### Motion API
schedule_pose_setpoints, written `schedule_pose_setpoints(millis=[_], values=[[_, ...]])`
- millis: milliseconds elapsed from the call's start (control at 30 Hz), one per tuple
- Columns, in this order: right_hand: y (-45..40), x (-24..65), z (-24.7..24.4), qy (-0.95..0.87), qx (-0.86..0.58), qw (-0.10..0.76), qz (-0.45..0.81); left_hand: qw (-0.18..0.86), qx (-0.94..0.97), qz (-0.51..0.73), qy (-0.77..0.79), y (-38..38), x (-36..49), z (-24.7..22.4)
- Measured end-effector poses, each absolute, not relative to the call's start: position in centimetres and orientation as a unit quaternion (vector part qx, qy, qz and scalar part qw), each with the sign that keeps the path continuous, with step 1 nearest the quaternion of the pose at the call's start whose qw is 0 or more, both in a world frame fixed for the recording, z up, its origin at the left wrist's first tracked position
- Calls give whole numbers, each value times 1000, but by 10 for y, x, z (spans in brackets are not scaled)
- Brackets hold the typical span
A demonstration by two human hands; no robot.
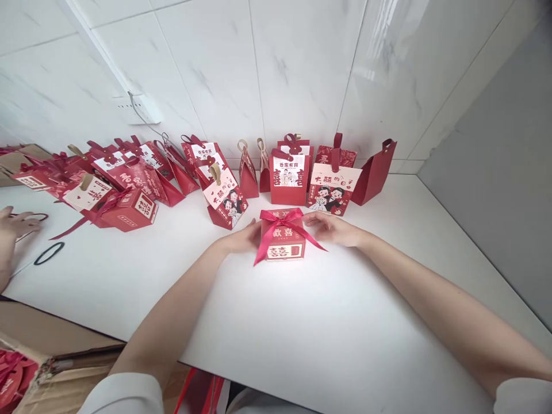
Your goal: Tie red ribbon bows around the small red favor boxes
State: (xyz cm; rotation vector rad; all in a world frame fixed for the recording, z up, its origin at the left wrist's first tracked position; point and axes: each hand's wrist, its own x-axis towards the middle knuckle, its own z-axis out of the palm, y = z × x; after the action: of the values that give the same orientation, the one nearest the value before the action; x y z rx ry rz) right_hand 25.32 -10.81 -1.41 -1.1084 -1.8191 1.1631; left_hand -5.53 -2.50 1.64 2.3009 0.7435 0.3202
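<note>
A red gift box (282, 237) with a pink ribbon bow on top rests on the white table (259, 322), in front of a row of red boxes. My left hand (246, 237) is at the box's left side, its fingertips hidden behind the box and ribbon, so its grip cannot be told. On the right side, my right hand (330, 229) is open beside the box, fingers apart and near the ribbon, holding nothing.
Red gift boxes (287, 178) stand along the tiled wall, with several more crowded at the left (129, 211). Another person's hand (15, 227) and black-handled scissors (49, 253) are at the far left. A cardboard box (56, 333) sits below the table edge.
</note>
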Motion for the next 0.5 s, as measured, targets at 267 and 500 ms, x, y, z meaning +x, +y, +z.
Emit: schedule_pose_setpoints(millis=[267,500], values=[[-128,235,6,-784,-329,304,429,294,912,67,279,-46,-46,15],[-107,247,-12,-747,-438,469,172,167,902,119,379,-36,-33,-4]])
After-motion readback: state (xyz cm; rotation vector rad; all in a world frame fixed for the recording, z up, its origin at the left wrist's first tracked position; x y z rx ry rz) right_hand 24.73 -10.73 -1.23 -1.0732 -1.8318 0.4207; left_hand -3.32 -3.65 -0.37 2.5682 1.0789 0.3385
